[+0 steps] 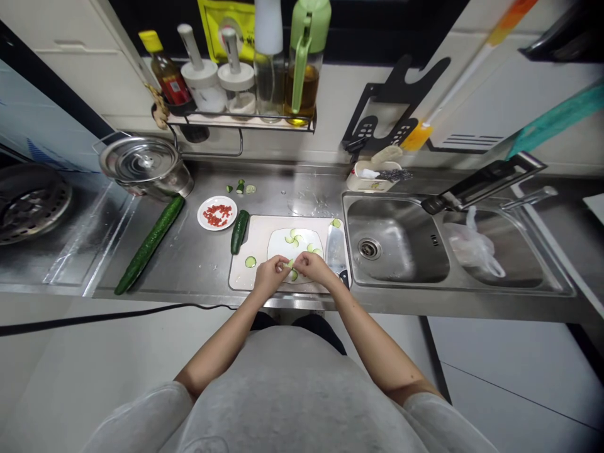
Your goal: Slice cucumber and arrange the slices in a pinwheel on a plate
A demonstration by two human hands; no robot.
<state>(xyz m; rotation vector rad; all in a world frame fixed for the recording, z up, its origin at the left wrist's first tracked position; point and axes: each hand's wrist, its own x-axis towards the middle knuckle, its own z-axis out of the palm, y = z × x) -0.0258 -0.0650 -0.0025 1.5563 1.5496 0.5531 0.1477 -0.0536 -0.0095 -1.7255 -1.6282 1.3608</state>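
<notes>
My left hand [270, 273] and my right hand [312, 267] meet over the near edge of a white plate [302, 242] on the pale cutting board [259, 236]. Both pinch thin cucumber slices [293, 274] between their fingertips. More curled slices [293, 237] lie on the plate. One round slice [250, 261] rests on the board left of my left hand. A cleaver [336, 248] lies on the board's right side. A half cucumber [239, 231] lies at the board's left edge.
A whole cucumber [149, 244] lies on the steel counter at left, near a small dish of red bits [217, 213] and a lidded pot [141, 162]. A double sink [401, 248] with a plastic bag [472, 245] is to the right. A rack of bottles [245, 69] stands behind.
</notes>
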